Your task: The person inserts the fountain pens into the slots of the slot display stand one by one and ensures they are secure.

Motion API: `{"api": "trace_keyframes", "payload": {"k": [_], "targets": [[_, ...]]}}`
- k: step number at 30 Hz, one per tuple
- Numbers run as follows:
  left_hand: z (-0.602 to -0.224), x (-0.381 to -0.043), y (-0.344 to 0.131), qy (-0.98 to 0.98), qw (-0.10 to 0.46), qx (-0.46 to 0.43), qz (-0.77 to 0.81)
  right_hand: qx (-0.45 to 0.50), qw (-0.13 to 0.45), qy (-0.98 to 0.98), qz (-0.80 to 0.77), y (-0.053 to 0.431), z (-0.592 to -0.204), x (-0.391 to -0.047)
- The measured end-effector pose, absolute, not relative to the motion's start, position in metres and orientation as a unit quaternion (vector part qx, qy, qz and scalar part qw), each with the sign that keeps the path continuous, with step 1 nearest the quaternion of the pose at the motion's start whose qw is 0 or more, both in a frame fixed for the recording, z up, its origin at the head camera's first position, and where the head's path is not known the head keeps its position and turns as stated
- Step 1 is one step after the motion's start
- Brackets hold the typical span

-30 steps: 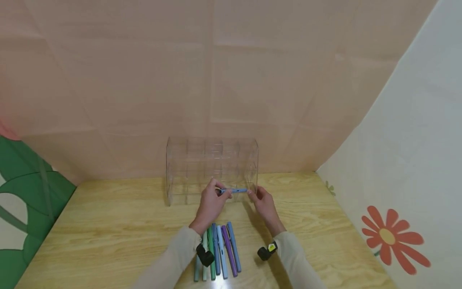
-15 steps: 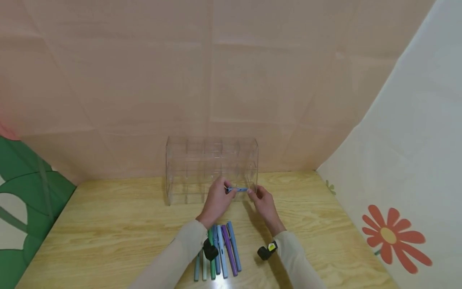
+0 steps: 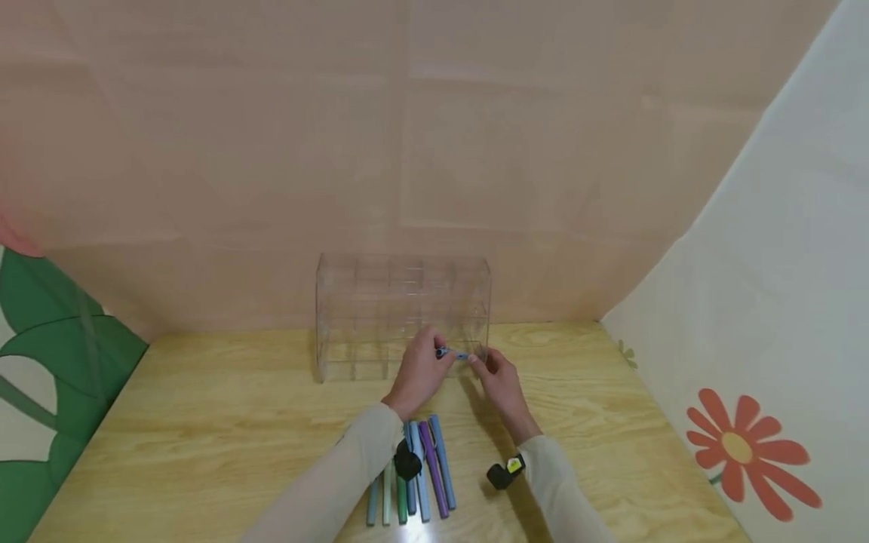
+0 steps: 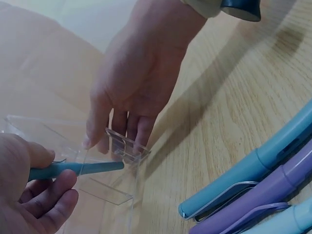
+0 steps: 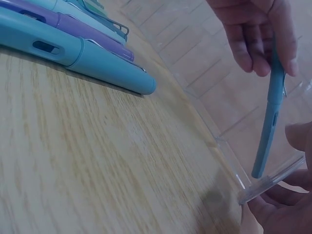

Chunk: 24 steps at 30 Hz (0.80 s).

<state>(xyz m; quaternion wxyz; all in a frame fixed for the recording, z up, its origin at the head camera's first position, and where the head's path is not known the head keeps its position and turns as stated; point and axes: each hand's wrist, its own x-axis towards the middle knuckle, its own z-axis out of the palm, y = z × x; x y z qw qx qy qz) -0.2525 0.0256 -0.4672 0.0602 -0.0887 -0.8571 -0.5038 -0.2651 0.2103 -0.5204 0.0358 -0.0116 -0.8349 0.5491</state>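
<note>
My left hand (image 3: pixel 419 375) grips a blue pen (image 5: pixel 269 127) near its clipped end, thumb on one side and fingers on the other. The pen's free end points right, towards the lower right compartment of a clear plastic organizer (image 3: pixel 370 317). In the left wrist view the pen (image 4: pixel 100 167) crosses the organizer's see-through front; whether its tip is inside I cannot tell. My right hand (image 3: pixel 504 386) holds the organizer's right side wall, thumb on the inner side and fingers outside, as the right wrist view shows around the clear panel (image 5: pixel 275 179).
Several capped pens lie side by side on the wooden table (image 3: pixel 224 422) below my left forearm, among them a purple pen (image 3: pixel 434 471) and a blue pen (image 3: pixel 443 461). A brown cloth (image 3: pixel 271 151) hangs behind the organizer. At right stands a flower-printed white sheet (image 3: pixel 781 302).
My left hand has moved right with the blue pen, and less of the pen shows between the two hands. The right hand has stayed at the organizer's side.
</note>
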Motion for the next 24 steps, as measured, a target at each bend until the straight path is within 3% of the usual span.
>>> {"api": "trace_keyframes", "payload": {"k": [24], "targets": [[-0.4715, -0.2512, 0.0199, -0.882, 0.047, -0.075, -0.463, -0.006, 0.051, -0.828, 0.558, 0.2048, -0.5254, -0.2670]]}}
